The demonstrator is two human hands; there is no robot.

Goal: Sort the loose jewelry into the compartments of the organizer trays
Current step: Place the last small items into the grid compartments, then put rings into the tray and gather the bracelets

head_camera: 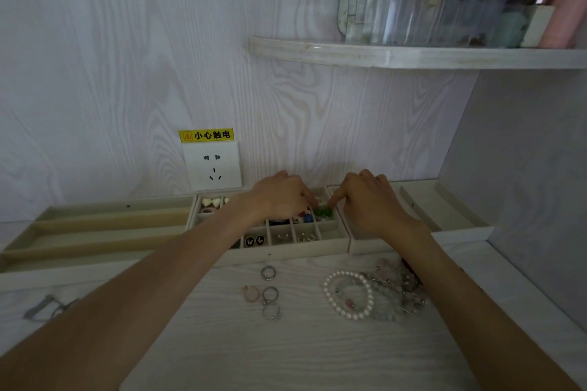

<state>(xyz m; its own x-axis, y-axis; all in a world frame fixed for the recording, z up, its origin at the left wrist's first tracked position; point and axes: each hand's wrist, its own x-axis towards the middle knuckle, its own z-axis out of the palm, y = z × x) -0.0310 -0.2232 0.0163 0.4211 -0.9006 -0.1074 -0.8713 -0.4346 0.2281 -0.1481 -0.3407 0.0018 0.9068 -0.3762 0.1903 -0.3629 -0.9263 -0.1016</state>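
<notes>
A beige organizer tray point(287, 247) with many small compartments stands against the wall and holds earrings and small pieces. Both hands hover over its back right compartments. My left hand point(279, 197) has curled fingers reaching toward a green piece point(324, 212). From the other side my right hand point(368, 197) pinches or touches that same green piece with thumb and forefinger. On the table in front lie several loose rings point(269, 294) and a heap of bead bracelets point(374, 292), one of white pearls.
A tray with long slots point(95, 228) stands at the left and a wide tray point(444, 213) at the right. A wall socket point(212, 168) sits behind. A metal clip point(44, 308) lies at the left. A shelf point(413, 55) with a clear container hangs above.
</notes>
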